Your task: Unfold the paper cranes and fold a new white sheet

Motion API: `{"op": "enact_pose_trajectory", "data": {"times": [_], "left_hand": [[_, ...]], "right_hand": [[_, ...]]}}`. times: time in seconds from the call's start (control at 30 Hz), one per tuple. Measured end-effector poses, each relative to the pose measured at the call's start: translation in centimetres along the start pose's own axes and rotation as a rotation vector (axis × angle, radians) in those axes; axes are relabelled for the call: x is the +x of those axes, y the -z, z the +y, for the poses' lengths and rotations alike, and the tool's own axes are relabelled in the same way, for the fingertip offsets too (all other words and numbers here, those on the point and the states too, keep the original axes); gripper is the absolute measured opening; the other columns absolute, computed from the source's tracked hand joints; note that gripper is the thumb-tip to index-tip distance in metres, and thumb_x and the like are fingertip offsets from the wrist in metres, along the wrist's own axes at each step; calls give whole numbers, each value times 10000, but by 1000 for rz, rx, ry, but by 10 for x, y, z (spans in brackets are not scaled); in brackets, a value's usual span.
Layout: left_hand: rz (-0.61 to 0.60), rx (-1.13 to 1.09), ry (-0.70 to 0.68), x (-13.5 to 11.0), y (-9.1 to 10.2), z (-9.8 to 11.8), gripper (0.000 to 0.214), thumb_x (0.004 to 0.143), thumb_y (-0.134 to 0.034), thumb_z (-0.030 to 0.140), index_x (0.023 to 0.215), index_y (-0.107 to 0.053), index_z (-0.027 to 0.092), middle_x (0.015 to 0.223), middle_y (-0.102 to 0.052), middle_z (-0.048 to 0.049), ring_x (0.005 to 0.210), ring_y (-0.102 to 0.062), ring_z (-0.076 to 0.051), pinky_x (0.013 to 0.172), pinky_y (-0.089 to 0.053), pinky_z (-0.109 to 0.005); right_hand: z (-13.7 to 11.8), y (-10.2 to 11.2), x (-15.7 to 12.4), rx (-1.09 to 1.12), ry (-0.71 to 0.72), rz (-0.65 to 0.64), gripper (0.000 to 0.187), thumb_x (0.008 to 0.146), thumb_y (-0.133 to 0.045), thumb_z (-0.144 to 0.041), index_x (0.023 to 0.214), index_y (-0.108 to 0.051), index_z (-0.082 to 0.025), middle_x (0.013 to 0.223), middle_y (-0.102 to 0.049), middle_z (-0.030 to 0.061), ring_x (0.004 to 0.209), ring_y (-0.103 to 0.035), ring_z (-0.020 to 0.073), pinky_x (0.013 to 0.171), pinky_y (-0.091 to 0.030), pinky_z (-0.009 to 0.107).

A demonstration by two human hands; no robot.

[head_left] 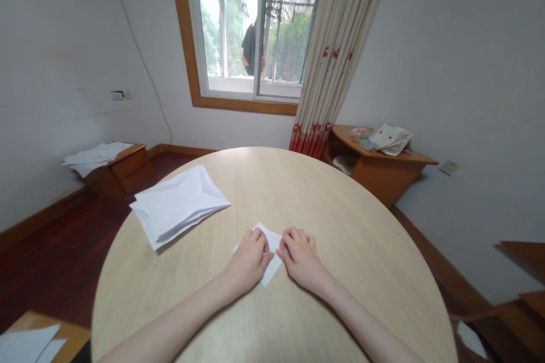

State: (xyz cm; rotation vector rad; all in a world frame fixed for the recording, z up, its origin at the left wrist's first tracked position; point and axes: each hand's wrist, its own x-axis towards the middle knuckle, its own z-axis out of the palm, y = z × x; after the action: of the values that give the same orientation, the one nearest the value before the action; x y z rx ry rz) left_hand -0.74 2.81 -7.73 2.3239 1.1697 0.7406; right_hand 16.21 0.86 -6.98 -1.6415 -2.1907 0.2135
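A small folded piece of white paper (269, 279) lies on the round wooden table (340, 212), partly covered by both hands. My left hand (252, 255) is closed over its left side, fingers curled and thumb pointing inward. On the right edge of the paper, my right hand (300, 255) has its fingers bent and pinched together with the thumb. A corner of the paper shows above, between the hands, and another points down toward me. Fingers hide the rest of its folds.
A stack of white paper sheets (181, 204) rests on the table's left side. Behind the table stand a drawer cabinet (134, 170) with papers at left and a corner cabinet (383, 173) with a cloth bag (392, 139) at right. A curtain (336, 57) hangs beside the window.
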Motion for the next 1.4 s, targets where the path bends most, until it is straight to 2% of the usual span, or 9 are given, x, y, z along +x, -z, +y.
{"op": "enact_pose_trajectory", "data": {"times": [0.37, 0.57, 0.73, 0.93, 1.07, 1.27, 1.4], "left_hand": [[2, -145, 30, 3, 3, -7, 170, 776, -606, 72, 768, -486, 193, 923, -534, -35, 918, -505, -200, 800, -423, -321], [-53, 79, 112, 5, 16, 1, 92, 788, -672, 174, 793, -582, 195, 936, -600, -27, 959, -524, -238, 831, -359, -383], [-135, 66, 173, 9, 25, -1, 70, 775, -697, 191, 814, -645, 217, 989, -608, -19, 1015, -523, -238, 871, -334, -386], [-226, -5, 71, 13, 33, -14, 179, 744, -707, 146, 896, -672, 235, 976, -606, -13, 976, -529, -214, 876, -356, -345], [-238, -24, 13, 13, 36, -18, 217, 750, -697, 146, 942, -670, 245, 970, -606, -14, 957, -533, -206, 878, -368, -338], [-250, 10, -69, 9, 38, -18, 220, 813, -640, 167, 1003, -644, 277, 1040, -587, -13, 1017, -506, -216, 914, -352, -358], [-257, 43, -77, 6, 40, -12, 288, 845, -576, 149, 1094, -585, 293, 1099, -580, -20, 1038, -489, -232, 896, -357, -380]], "right_hand": [[11, 11, 5, 88, -43, -60, 150, 862, -597, -321, 770, -551, -212, 951, -590, 21, 981, -511, 223, 840, -310, 386], [20, 15, 8, 115, -95, -87, 147, 778, -700, -304, 737, -586, -221, 941, -608, 7, 1001, -505, 240, 841, -290, 391], [22, 20, 9, 143, -102, -148, 120, 752, -715, -235, 758, -596, -220, 948, -614, 5, 1015, -509, 234, 876, -289, 395], [27, 24, 8, 181, -84, -176, 89, 761, -678, -191, 783, -601, -228, 958, -611, 9, 1020, -502, 231, 893, -293, 403], [30, 25, 8, 204, -65, -199, 98, 759, -654, -156, 791, -602, -232, 956, -609, 1, 1015, -501, 219, 904, -292, 395], [29, 25, 4, 243, -40, -162, 146, 760, -616, -128, 846, -568, -235, 966, -603, 12, 1017, -506, 221, 908, -307, 400], [26, 24, 2, 274, 2, -152, 212, 750, -584, -87, 897, -559, -238, 985, -597, 15, 1043, -503, 214, 934, -305, 411]]}}
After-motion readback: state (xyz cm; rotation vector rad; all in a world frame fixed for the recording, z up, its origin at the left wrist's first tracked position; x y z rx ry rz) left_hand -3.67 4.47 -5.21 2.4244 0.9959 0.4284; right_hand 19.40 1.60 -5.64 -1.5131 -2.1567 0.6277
